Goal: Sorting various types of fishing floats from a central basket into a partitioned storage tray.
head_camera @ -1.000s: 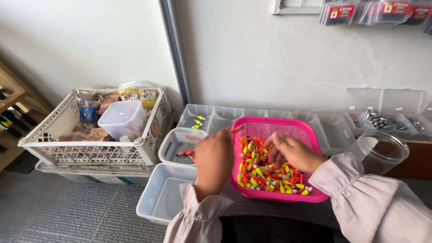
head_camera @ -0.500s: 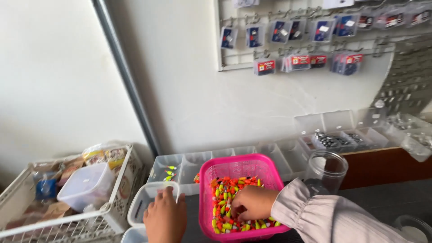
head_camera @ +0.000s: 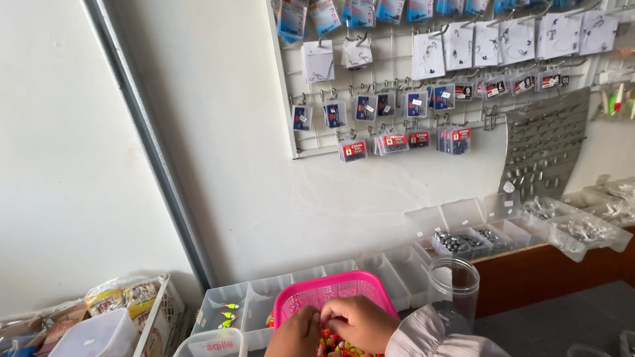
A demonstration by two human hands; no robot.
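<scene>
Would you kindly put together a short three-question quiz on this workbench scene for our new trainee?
1. True or false: both hands are inside the pink basket.
2. Multiple choice: what stands just right of the basket? A) a clear round jar B) a metal bucket C) a cardboard box
3. Fill in: the basket holds small ______ pieces in red, yellow and green.

Key
1. True: the left hand and right hand meet over the colourful pieces in it.
2. A: the clear round jar.
3. Colourful, or a like word; the compartment tray behind it has a few similar ones.
</scene>
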